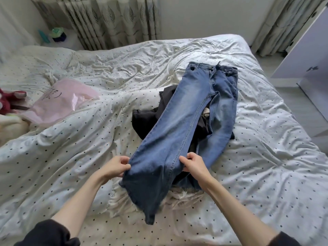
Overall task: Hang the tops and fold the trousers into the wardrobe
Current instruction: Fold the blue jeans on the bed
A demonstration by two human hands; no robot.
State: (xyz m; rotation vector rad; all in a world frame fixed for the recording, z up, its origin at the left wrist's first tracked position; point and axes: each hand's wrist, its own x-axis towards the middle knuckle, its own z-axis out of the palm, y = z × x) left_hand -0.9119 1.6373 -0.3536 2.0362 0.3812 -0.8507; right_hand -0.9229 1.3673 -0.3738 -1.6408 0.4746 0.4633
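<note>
Jeans (191, 110) lie on the bed (266, 157), over a dark garment (147, 119). Long axis runs away from the person: waistband far and right, hems near. Left hand (115, 166) and right hand (192, 166) pinch opposite edges of the near-left leg, lifting it; both equally close.
</note>
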